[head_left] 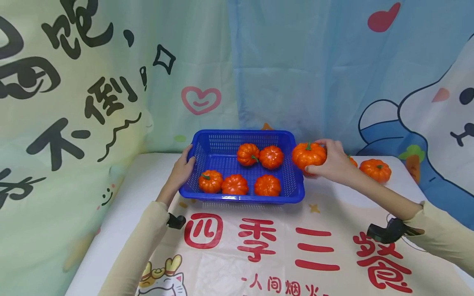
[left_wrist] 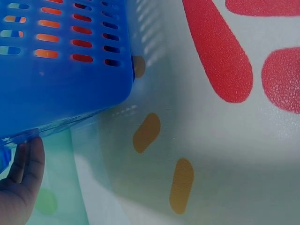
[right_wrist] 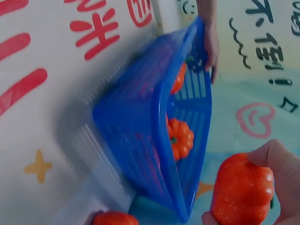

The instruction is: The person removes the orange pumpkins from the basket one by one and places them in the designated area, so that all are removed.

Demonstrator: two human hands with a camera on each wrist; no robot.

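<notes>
A blue plastic basket (head_left: pixel 222 164) with perforated walls holds several small orange pumpkins, among them one with a green stem (head_left: pixel 210 181) at the front left. At its left rim my left hand (head_left: pixel 180 167) holds the basket; in the left wrist view the fingers (left_wrist: pixel 33 161) lie against the side under the rim. My right hand (head_left: pixel 335 160) grips another orange pumpkin (head_left: pixel 308 154) between thumb and fingers, beside the basket's right rim and overlapping it in the head view. The right wrist view shows this held pumpkin (right_wrist: pixel 241 192) outside the rim.
More pumpkins lie on the table right of the basket, one (head_left: pixel 375 170) in plain view and another partly behind my right hand. A printed cloth (head_left: pixel 285 246) with red characters covers the table's front. A patterned curtain (head_left: pixel 274 74) hangs close behind the basket.
</notes>
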